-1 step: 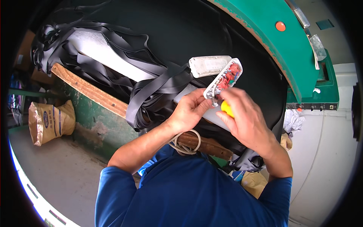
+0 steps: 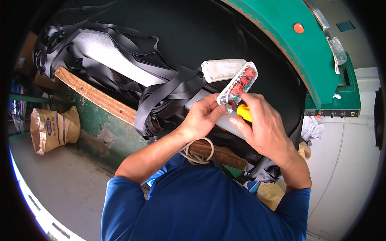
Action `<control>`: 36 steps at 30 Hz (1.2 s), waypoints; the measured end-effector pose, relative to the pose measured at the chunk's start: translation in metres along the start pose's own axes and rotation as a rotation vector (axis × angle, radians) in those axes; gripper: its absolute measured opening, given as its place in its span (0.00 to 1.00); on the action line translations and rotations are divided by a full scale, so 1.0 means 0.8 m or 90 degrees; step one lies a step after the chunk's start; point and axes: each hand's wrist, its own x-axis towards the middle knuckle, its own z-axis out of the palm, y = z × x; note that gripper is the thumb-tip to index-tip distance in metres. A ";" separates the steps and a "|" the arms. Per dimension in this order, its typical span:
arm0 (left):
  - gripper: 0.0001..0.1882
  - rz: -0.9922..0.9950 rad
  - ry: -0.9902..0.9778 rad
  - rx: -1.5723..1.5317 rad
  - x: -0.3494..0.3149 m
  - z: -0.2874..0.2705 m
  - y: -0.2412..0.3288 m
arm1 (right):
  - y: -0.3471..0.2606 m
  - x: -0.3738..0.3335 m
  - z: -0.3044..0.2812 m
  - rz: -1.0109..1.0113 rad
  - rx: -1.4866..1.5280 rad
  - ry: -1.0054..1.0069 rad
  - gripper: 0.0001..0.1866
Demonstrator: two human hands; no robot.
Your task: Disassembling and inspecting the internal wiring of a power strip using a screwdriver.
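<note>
An opened power strip (image 2: 238,85), a long white shell packed with red inner parts and thin wires, is tilted in front of me over the black sheeting. My left hand (image 2: 203,118) pinches its near end between thumb and fingers. In my right hand (image 2: 263,124) is a screwdriver (image 2: 244,113) with a yellow and black handle, its dark front pointing at the shell's near end; the tip is hard to make out. A flat white cover (image 2: 222,70) lies beside the shell's far end. Below my left wrist hangs a coiled pale cable (image 2: 197,152).
Loose black strapping (image 2: 161,100) is heaped to the left, over a wooden rail (image 2: 94,96) on a worn green frame. A green machine body (image 2: 287,36) with an orange button curves across the right. A brown paper sack (image 2: 56,129) stands on the floor at left.
My right hand, blurred before, is now sharp, and its fingers have shifted on the screwdriver, baring more of the yellow handle. My left hand and the power strip hold their place.
</note>
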 end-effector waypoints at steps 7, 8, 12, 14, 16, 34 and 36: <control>0.21 -0.053 0.019 0.061 -0.004 0.001 0.011 | 0.018 0.000 -0.012 -0.002 -0.006 -0.108 0.12; 0.21 -0.070 0.017 0.076 -0.003 0.002 0.014 | 0.021 -0.001 -0.011 -0.048 0.019 -0.082 0.13; 0.18 -0.039 0.043 0.035 -0.003 0.005 0.006 | 0.011 -0.002 -0.005 -0.011 0.006 -0.039 0.15; 0.19 -0.037 0.031 0.043 -0.002 0.002 0.005 | 0.005 -0.001 -0.012 0.145 -0.083 -0.118 0.14; 0.19 -0.041 0.027 0.039 -0.003 0.000 0.004 | 0.008 -0.004 -0.009 0.101 -0.041 -0.109 0.13; 0.19 -0.025 0.014 0.033 -0.001 0.003 0.005 | 0.016 0.000 -0.004 -0.074 0.097 -0.040 0.13; 0.19 -0.031 0.013 0.029 -0.001 0.003 0.005 | 0.007 -0.002 -0.003 0.076 0.029 0.009 0.14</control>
